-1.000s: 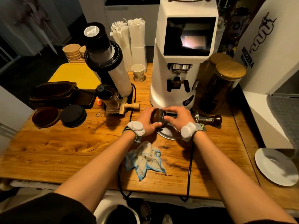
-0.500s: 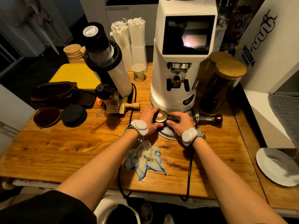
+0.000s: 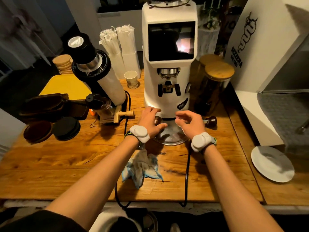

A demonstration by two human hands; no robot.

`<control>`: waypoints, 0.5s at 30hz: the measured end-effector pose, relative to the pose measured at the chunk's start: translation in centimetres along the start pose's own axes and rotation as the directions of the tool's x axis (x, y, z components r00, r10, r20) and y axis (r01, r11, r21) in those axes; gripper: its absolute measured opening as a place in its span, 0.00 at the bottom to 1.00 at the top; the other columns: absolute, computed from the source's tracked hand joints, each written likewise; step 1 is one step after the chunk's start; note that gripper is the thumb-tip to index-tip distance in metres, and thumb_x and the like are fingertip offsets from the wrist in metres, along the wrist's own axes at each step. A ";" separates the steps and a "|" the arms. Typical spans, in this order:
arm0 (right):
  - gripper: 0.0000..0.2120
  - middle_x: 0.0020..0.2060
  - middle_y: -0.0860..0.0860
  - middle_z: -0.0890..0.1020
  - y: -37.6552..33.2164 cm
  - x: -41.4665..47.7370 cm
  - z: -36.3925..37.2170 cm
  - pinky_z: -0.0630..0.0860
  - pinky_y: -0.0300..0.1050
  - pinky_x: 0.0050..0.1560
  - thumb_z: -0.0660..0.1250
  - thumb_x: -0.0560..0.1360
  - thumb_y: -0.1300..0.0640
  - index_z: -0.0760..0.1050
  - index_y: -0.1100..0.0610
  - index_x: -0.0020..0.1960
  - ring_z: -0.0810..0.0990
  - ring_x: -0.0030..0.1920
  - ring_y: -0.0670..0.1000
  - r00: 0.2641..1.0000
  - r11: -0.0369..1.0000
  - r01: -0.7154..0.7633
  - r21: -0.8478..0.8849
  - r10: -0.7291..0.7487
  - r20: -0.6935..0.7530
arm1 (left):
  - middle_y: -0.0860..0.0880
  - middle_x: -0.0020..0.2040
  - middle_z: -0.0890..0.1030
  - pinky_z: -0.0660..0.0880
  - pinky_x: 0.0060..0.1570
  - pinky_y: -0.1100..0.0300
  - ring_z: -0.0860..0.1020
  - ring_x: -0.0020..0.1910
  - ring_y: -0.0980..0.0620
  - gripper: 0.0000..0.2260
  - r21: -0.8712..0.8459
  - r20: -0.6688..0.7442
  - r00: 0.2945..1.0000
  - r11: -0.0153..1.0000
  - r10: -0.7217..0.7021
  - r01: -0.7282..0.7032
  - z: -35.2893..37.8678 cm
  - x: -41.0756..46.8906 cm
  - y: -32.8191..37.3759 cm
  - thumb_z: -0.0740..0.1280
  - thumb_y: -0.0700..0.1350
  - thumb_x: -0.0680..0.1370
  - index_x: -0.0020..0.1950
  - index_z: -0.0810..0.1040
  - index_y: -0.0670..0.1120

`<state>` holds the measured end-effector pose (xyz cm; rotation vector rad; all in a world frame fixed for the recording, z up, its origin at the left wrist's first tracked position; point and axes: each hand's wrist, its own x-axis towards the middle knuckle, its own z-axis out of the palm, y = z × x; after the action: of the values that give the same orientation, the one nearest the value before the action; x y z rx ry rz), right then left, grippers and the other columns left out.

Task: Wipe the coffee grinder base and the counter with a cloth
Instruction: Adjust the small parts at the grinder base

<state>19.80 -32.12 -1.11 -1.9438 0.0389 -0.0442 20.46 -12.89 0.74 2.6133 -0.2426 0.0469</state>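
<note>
Left hand: the left hand [image 3: 150, 122] hovers at the left foot of the white coffee grinder [image 3: 168, 94], with its fingers spread and lightly bent. A dark round thing shows under the palm, and I cannot tell if the hand grips it.
Right hand: the right hand [image 3: 191, 123] is just beside the left one, blurred, with fingers loosely curled and nothing seen in them.
Grinder base: one round metal base plate [image 3: 168, 140] lies under and between the two hands.
Cloth: one crumpled white and blue cloth [image 3: 142, 169] lies on the wooden counter [image 3: 66, 164], behind the left wrist and between the two forearms. No hand touches it.
Wrist bands: two, one grey unit [image 3: 139, 133] on the left wrist and a second [image 3: 199, 142] on the right wrist.
Cables: two black cables, one [image 3: 187, 173] under the right wrist and one [image 3: 127, 111] left of the left hand.
Handle: one dark wooden knob [image 3: 211, 121] is just right of the right hand.
Jars: two glass jars with wooden lids, one [image 3: 215, 84] beyond the right hand and the other [image 3: 209, 59] behind it.
Left of the left hand: one black grinder [image 3: 93, 67], one wooden brush [image 3: 120, 113] and one yellow tray [image 3: 65, 86].
Beyond the left hand: one paper cup [image 3: 132, 79].
Far right of the right hand: one white saucer [image 3: 272, 164].
</note>
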 end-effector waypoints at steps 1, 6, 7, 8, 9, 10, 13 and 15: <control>0.12 0.47 0.48 0.85 0.1 -0.1 -0.9 0.80 0.39 0.51 0.73 0.73 0.59 0.83 0.53 0.56 0.84 0.48 0.47 0.999 0.999 -0.010 0.031 0.011 -0.033 | 0.45 0.64 0.72 0.66 0.64 0.55 0.68 0.65 0.46 0.28 -0.017 -0.003 1.000 1.000 0.023 -0.023 0.1 0.1 0.9 0.73 0.55 0.71 0.67 0.72 0.45; 0.09 0.43 0.47 0.84 0.8 -0.2 -6.0 0.75 0.28 0.38 0.73 0.74 0.57 0.82 0.52 0.54 0.82 0.41 0.41 0.982 0.993 -0.063 0.103 0.080 -0.169 | 0.43 0.62 0.75 0.71 0.62 0.54 0.74 0.61 0.45 0.24 -0.080 0.073 0.984 0.984 0.163 -0.158 1.7 1.1 5.6 0.72 0.51 0.74 0.66 0.72 0.43; 0.09 0.42 0.46 0.83 1.1 -0.3 -7.0 0.74 0.26 0.36 0.73 0.74 0.57 0.82 0.52 0.54 0.82 0.41 0.40 0.976 0.990 -0.079 0.114 0.100 -0.193 | 0.43 0.61 0.75 0.71 0.61 0.54 0.74 0.61 0.45 0.23 -0.093 0.088 0.979 0.980 0.186 -0.178 2.2 1.4 6.6 0.72 0.50 0.74 0.65 0.72 0.43; 0.10 0.42 0.46 0.83 1.6 -0.2 -7.9 0.74 0.26 0.35 0.72 0.74 0.58 0.82 0.53 0.54 0.82 0.42 0.41 0.970 0.989 -0.092 0.115 0.115 -0.216 | 0.43 0.61 0.75 0.72 0.61 0.53 0.75 0.60 0.45 0.23 -0.098 0.094 0.973 0.974 0.212 -0.203 2.6 1.8 7.3 0.72 0.50 0.74 0.65 0.73 0.43; 0.10 0.42 0.46 0.83 2.1 -0.1 -8.7 0.74 0.27 0.36 0.73 0.73 0.59 0.82 0.54 0.55 0.82 0.43 0.42 0.961 0.986 -0.110 0.123 0.137 -0.242 | 0.43 0.60 0.76 0.72 0.60 0.52 0.75 0.60 0.45 0.22 -0.095 0.099 0.967 0.969 0.236 -0.227 3.0 2.2 8.1 0.72 0.49 0.74 0.65 0.73 0.43; 0.11 0.43 0.47 0.83 2.6 0.0 -9.5 0.75 0.29 0.39 0.73 0.73 0.59 0.82 0.54 0.55 0.82 0.45 0.44 0.952 0.984 -0.134 0.120 0.161 -0.260 | 0.44 0.60 0.76 0.72 0.60 0.53 0.75 0.60 0.45 0.21 -0.091 0.107 0.962 0.966 0.252 -0.243 3.4 2.7 8.9 0.71 0.49 0.74 0.65 0.73 0.43; 0.11 0.49 0.50 0.84 4.8 0.3 -10.7 0.80 0.43 0.51 0.74 0.71 0.57 0.82 0.51 0.53 0.83 0.49 0.48 0.927 0.970 -0.211 0.118 0.237 -0.290 | 0.45 0.60 0.77 0.71 0.60 0.53 0.75 0.60 0.45 0.21 -0.078 0.130 0.952 0.960 0.277 -0.269 4.4 4.1 11.1 0.71 0.48 0.74 0.65 0.74 0.45; 0.12 0.50 0.51 0.84 5.9 0.5 -10.9 0.80 0.50 0.56 0.75 0.69 0.55 0.81 0.49 0.52 0.83 0.51 0.50 0.912 0.965 -0.237 0.114 0.261 -0.316 | 0.45 0.60 0.77 0.73 0.60 0.49 0.75 0.61 0.44 0.22 -0.027 0.180 0.941 0.957 0.288 -0.288 5.2 5.1 12.2 0.71 0.49 0.74 0.66 0.73 0.46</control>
<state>19.69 -44.46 -2.65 -1.8257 0.5019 -0.1981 23.22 -26.76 2.57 2.5617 -0.6891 -0.0922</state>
